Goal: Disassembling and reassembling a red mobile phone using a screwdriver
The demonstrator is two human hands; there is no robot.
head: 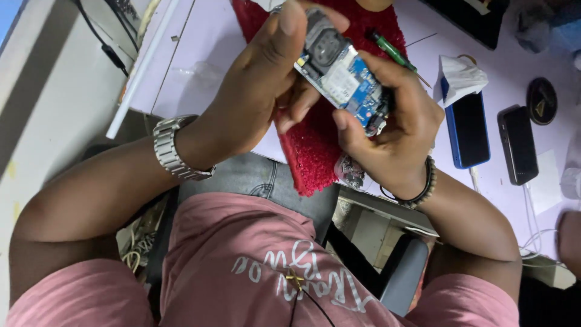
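Blue circuit board (345, 82) | both hands grip | underside hidden

Circuit board (342, 75) above mat (315, 145), phones (469, 130) right

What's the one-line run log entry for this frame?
left hand: holds blue circuit board | right hand: grips same board | below: red mat | nearby: two phones

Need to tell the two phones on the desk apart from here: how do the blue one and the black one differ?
The blue-framed phone lies nearer the hands, its top end under a crumpled white tissue; the black phone lies farther right, uncovered. The blue one looks slightly larger. Both lie flat on the pale purple desk, screens dark.
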